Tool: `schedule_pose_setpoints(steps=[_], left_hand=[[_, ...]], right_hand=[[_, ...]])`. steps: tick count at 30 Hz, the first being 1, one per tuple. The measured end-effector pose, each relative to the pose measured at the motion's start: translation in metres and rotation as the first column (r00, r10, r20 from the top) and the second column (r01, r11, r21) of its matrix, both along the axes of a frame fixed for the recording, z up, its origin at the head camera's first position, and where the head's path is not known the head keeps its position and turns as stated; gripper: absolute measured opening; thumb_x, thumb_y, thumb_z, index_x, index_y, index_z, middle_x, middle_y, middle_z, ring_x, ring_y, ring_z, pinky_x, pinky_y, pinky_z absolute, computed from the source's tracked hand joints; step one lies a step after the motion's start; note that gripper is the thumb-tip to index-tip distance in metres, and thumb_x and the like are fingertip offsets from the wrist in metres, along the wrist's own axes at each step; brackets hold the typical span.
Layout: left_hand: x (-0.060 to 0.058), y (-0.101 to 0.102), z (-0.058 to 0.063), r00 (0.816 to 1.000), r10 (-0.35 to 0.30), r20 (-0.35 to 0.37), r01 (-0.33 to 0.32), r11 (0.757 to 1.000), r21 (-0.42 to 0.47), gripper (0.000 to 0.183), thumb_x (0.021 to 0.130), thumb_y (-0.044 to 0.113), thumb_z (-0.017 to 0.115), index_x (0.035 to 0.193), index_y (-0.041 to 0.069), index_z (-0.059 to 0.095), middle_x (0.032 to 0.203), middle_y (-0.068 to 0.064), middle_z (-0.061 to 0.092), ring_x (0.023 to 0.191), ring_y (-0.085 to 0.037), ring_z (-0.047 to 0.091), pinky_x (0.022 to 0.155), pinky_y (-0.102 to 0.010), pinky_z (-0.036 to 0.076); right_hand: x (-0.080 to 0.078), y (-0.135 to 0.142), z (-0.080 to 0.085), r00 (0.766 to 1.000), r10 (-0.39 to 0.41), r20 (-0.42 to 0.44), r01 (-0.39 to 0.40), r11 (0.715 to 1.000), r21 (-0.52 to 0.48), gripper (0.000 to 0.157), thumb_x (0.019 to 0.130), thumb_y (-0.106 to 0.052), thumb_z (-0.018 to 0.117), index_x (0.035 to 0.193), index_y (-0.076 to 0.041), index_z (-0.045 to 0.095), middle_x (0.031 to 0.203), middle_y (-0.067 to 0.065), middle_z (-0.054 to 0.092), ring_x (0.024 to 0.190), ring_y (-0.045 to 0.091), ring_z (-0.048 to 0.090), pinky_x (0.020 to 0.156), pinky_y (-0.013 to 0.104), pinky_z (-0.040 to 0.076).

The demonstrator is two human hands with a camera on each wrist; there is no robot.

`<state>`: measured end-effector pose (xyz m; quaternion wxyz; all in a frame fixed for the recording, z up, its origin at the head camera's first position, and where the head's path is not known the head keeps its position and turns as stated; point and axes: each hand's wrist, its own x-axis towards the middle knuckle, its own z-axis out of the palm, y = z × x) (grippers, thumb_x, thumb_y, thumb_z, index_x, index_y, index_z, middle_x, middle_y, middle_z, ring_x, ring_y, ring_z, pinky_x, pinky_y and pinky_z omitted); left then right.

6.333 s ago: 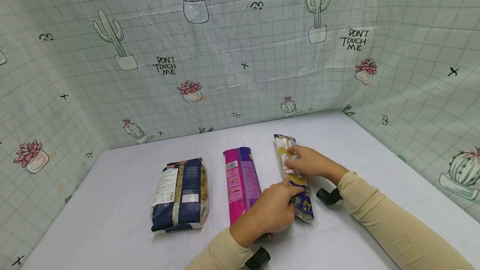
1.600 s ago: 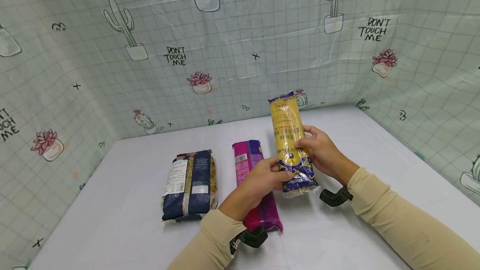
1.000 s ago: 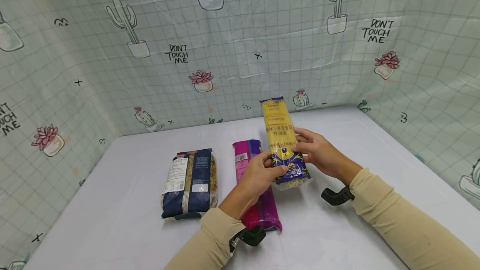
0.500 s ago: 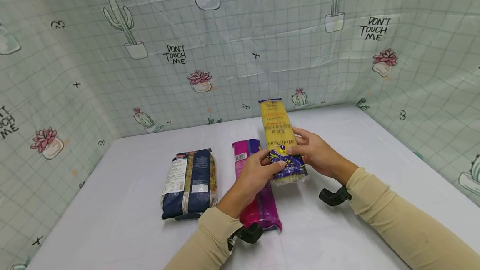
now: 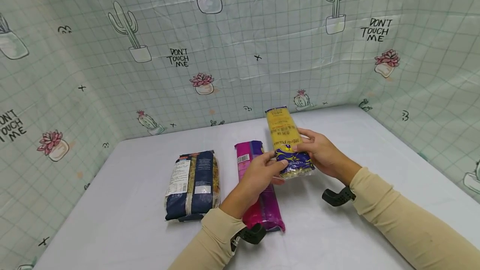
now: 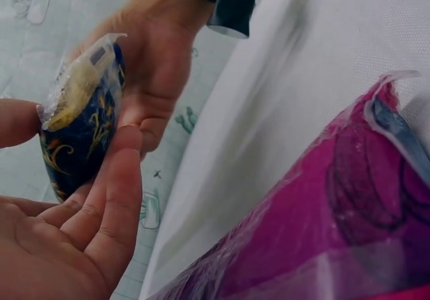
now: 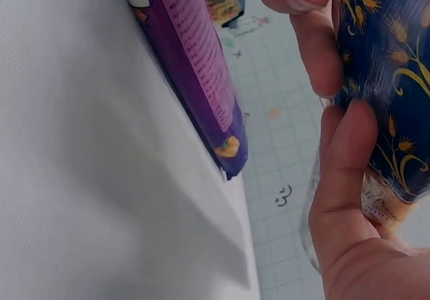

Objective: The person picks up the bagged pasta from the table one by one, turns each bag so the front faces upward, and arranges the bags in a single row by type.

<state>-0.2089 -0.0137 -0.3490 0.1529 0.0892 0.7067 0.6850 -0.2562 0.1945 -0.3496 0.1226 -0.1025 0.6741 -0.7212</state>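
Head view: the left hand (image 5: 258, 174) and right hand (image 5: 322, 151) are both gripping the yellow-and-blue packet (image 5: 281, 128), holding it tilted above the white desk (image 5: 131, 203); its dark script is staying too small to read surely. The magenta-purple packet (image 5: 271, 209) is showing a barcode while lying nearby, the navy packet (image 5: 204, 170) is sitting farther left, and the backdrop (image 5: 232, 32) is repeating "DON'T TOUCH ME"
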Motion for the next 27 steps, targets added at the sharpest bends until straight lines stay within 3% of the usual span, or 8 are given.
schedule_pose_setpoints(steps=[8, 21, 27], left_hand=[[0.001, -0.001, 0.001, 0.995, -0.094, -0.025, 0.093, 0.996, -0.016, 0.054, 0.102, 0.025, 0.060, 0.148, 0.001, 0.044, 0.107, -0.008, 0.073, 0.092, -0.024, 0.073, 0.082, -0.035, 0.058], [0.008, 0.005, 0.001, 0.994, -0.111, 0.015, 0.111, 0.993, -0.042, 0.055, 0.102, 0.026, 0.059, 0.150, 0.002, 0.043, 0.119, -0.008, 0.070, 0.094, -0.027, 0.073, 0.086, -0.036, 0.056], [0.011, 0.010, 0.000, 0.989, -0.140, 0.038, 0.142, 0.989, -0.047, 0.057, 0.102, 0.028, 0.059, 0.150, 0.002, 0.042, 0.122, -0.011, 0.069, 0.097, -0.030, 0.072, 0.095, -0.039, 0.052]], right_hand=[[-0.002, 0.008, 0.002, 0.998, -0.057, 0.018, 0.056, 0.998, 0.035, 0.079, 0.095, -0.007, 0.060, 0.160, -0.004, 0.014, 0.143, 0.027, 0.050, 0.096, 0.016, 0.070, 0.080, 0.032, 0.058], [-0.011, 0.023, -0.005, 0.996, -0.091, 0.026, 0.089, 0.994, 0.068, 0.082, 0.096, -0.010, 0.062, 0.160, -0.004, 0.011, 0.132, 0.019, 0.058, 0.095, 0.014, 0.070, 0.082, 0.031, 0.057], [-0.015, 0.028, -0.010, 0.992, -0.120, 0.036, 0.117, 0.989, 0.090, 0.081, 0.096, -0.010, 0.061, 0.160, -0.002, 0.012, 0.112, 0.007, 0.066, 0.090, 0.013, 0.070, 0.078, 0.030, 0.058]])
